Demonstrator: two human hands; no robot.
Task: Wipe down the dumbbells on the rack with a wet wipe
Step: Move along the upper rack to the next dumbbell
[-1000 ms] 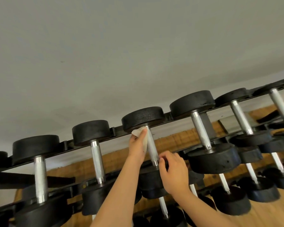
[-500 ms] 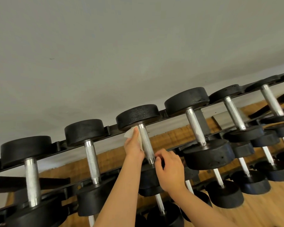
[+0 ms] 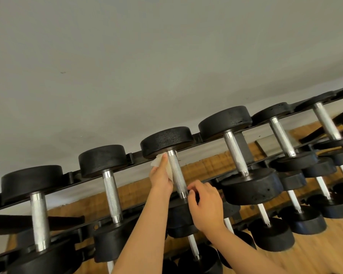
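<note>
A black rack (image 3: 131, 158) carries a row of black dumbbells with silver knurled handles. My left hand (image 3: 160, 177) presses a white wet wipe (image 3: 156, 162) against the left side of the middle dumbbell's handle (image 3: 177, 173), just under its far head (image 3: 166, 140). My right hand (image 3: 205, 205) has its fingers curled at the lower end of that same handle, on the near head, which it mostly hides. Both forearms reach up from the bottom of the view.
More dumbbells sit on either side: one to the left (image 3: 112, 194) and a larger one to the right (image 3: 237, 153). A lower tier (image 3: 269, 234) holds several smaller dumbbells. A grey wall (image 3: 166, 56) rises behind the rack and wooden floor (image 3: 315, 258) shows below.
The left hand with the wipe has stayed near the top of the handle, shifting slightly. The right hand keeps its hold at the lower end. The view has drifted a little.
</note>
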